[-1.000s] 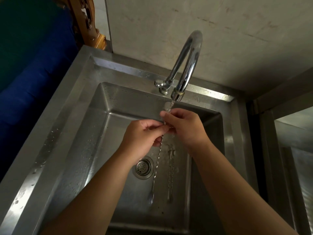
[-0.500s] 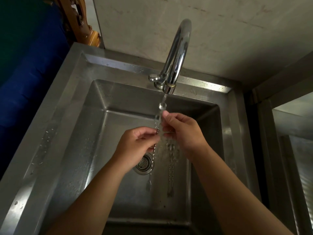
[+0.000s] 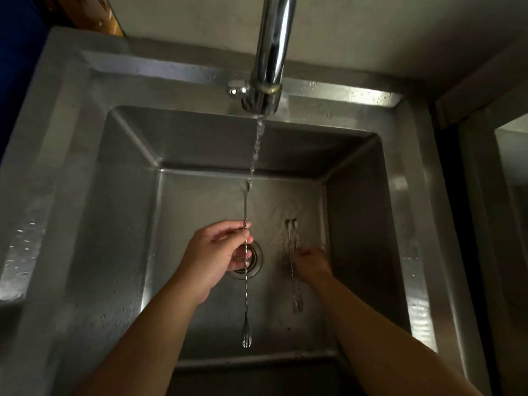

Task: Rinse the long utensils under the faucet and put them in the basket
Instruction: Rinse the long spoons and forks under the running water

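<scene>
My left hand [image 3: 217,252] pinches a long twisted metal utensil [image 3: 245,292] near its middle. Its small spoon end sits under the water stream and its fork end hangs toward me. Water runs from the chrome faucet [image 3: 270,61] onto the spoon tip. Two more long utensils [image 3: 294,270] lie side by side on the sink floor to the right. My right hand [image 3: 310,261] is down at them, its fingers touching their shafts; whether it grips them is unclear. No basket is in view.
The steel sink [image 3: 120,172] has a round drain [image 3: 251,261] partly hidden behind my left hand. A wet rim surrounds the basin. A second steel surface [image 3: 511,195] lies at the right, a blue object [image 3: 17,52] at the far left.
My right hand let go of the utensil under the stream and dropped to the two lying on the sink floor. My left hand alone keeps the rinsed one. The camera moved closer.
</scene>
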The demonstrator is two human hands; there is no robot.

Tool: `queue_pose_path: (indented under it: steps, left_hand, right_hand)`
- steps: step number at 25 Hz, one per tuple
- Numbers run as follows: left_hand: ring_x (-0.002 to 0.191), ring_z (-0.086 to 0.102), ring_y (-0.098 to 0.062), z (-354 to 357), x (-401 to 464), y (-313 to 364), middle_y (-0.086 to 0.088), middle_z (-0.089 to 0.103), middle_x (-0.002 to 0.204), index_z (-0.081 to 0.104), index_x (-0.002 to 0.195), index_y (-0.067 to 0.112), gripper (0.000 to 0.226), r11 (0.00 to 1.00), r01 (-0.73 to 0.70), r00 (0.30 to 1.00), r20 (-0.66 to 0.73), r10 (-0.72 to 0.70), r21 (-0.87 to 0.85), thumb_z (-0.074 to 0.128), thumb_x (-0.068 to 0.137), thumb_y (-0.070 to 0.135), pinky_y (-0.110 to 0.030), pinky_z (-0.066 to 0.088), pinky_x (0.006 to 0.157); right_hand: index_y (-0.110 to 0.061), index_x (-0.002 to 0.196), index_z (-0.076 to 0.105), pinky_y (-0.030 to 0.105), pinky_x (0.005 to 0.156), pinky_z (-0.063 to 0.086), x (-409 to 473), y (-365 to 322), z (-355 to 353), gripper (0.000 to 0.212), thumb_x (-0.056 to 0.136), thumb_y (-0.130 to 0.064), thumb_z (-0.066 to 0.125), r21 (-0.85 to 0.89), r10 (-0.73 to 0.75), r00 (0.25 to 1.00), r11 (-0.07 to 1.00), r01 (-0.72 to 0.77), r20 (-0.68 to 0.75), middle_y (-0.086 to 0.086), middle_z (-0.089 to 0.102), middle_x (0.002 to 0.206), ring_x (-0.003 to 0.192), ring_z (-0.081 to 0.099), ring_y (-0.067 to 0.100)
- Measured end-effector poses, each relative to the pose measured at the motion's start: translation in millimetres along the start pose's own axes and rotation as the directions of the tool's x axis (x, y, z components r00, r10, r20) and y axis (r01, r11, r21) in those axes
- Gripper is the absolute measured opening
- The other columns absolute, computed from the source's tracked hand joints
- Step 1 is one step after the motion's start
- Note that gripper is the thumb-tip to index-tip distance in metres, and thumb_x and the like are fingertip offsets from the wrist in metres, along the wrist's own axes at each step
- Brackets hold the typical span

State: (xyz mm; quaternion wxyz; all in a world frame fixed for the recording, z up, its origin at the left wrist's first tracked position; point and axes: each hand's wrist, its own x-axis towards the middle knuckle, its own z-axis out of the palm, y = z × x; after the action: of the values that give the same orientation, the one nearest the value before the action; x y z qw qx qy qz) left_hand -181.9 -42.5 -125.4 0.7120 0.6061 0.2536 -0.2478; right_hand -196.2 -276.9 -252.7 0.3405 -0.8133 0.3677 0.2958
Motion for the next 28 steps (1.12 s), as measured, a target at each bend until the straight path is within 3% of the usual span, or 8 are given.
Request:
queue_pose_path:
  steps: [4, 7, 11, 18, 21, 23, 25, 28]
  left_hand:
    - [0.064, 0.073, -0.015, -4, 13, -24, -0.003, 0.082, 0.084, 0.083, 0.094, 0.025, 0.019, 0.998, 0.053, 0.999, -0.012, -0.053, 0.042, 0.072, 0.096, 0.01, -0.026, 0.059, 0.055]
    - [0.068, 0.076, -0.016, -7, 16, -35, -0.005, 0.084, 0.09, 0.085, 0.09, 0.032, 0.022, 0.996, 0.066, 0.998, -0.021, -0.065, 0.067, 0.074, 0.095, 0.013, -0.03, 0.06, 0.06]
    - [0.071, 0.078, -0.015, -9, 17, -43, -0.003, 0.084, 0.092, 0.084, 0.093, 0.038, 0.025, 0.995, 0.062, 0.998, -0.015, -0.061, 0.078, 0.074, 0.095, 0.016, -0.029, 0.061, 0.062]
    - [0.071, 0.078, -0.015, -7, 14, -45, -0.003, 0.084, 0.09, 0.084, 0.088, 0.038, 0.026, 0.997, 0.053, 0.998, -0.039, -0.051, 0.059, 0.074, 0.094, 0.015, -0.03, 0.061, 0.061]
    - [0.068, 0.074, -0.015, -3, 13, -41, -0.007, 0.083, 0.089, 0.084, 0.086, 0.029, 0.018, 0.997, 0.073, 0.996, -0.062, -0.072, 0.026, 0.078, 0.091, 0.013, -0.03, 0.061, 0.059]
    - [0.065, 0.071, -0.013, 1, 11, -36, -0.007, 0.08, 0.087, 0.082, 0.09, 0.023, 0.012, 0.997, 0.078, 0.995, -0.068, -0.077, 0.008, 0.08, 0.089, 0.012, -0.028, 0.06, 0.057]
    - [0.061, 0.069, -0.01, 6, 7, -29, -0.003, 0.078, 0.083, 0.081, 0.093, 0.018, 0.009, 0.997, 0.068, 0.995, -0.073, -0.069, -0.02, 0.082, 0.088, 0.011, -0.026, 0.059, 0.056]
    - [0.066, 0.071, -0.012, 10, -3, -17, -0.005, 0.079, 0.089, 0.08, 0.104, 0.012, 0.017, 0.998, 0.037, 0.996, -0.085, -0.041, -0.053, 0.082, 0.087, 0.011, -0.028, 0.06, 0.06]
  right_hand:
    - [-0.009, 0.107, 0.074, 0.035, 0.078, 0.056, 17, 18, 22, 0.037, 0.087, -0.04, 0.074, -0.175, -0.039, 0.998, 0.984, 0.03, -0.047, 0.013, 0.076, 0.105, 0.099, 0.072, 0.032]
    - [-0.006, 0.113, 0.071, 0.033, 0.083, 0.052, 26, 20, 29, 0.031, 0.091, -0.028, 0.074, -0.221, -0.052, 0.996, 0.975, 0.034, -0.079, 0.015, 0.075, 0.115, 0.108, 0.07, 0.032]
    - [-0.003, 0.11, 0.078, 0.034, 0.082, 0.056, 34, 15, 35, 0.024, 0.092, -0.017, 0.069, -0.255, -0.041, 0.998, 0.966, 0.029, -0.042, 0.019, 0.077, 0.112, 0.105, 0.072, 0.034]
    - [-0.007, 0.112, 0.072, 0.032, 0.075, 0.054, 26, 4, 13, 0.044, 0.082, -0.038, 0.075, -0.33, 0.061, 0.998, 0.942, -0.057, 0.001, 0.016, 0.074, 0.114, 0.106, 0.071, 0.035]
    - [-0.008, 0.082, 0.077, 0.032, 0.065, 0.055, 3, -16, -2, 0.027, 0.079, -0.035, 0.078, -0.126, 0.016, 0.999, 0.992, -0.01, 0.047, 0.012, 0.075, 0.082, 0.082, 0.074, 0.028]
    - [-0.01, 0.061, 0.071, 0.026, 0.058, 0.054, -24, -35, -11, 0.026, 0.081, -0.025, 0.079, 0.026, -0.118, 0.987, 0.993, 0.116, 0.112, 0.004, 0.068, 0.056, 0.057, 0.066, 0.017]
    - [-0.002, 0.066, 0.07, 0.028, 0.057, 0.052, -58, -52, -22, 0.019, 0.084, -0.009, 0.074, 0.207, -0.272, 0.941, 0.951, 0.231, 0.201, 0.007, 0.065, 0.054, 0.053, 0.061, 0.02]
    - [0.004, 0.078, 0.068, 0.032, 0.059, 0.054, -106, -76, -42, 0.008, 0.086, 0.005, 0.068, 0.398, -0.433, 0.832, 0.871, 0.288, 0.345, 0.019, 0.065, 0.071, 0.062, 0.063, 0.026]
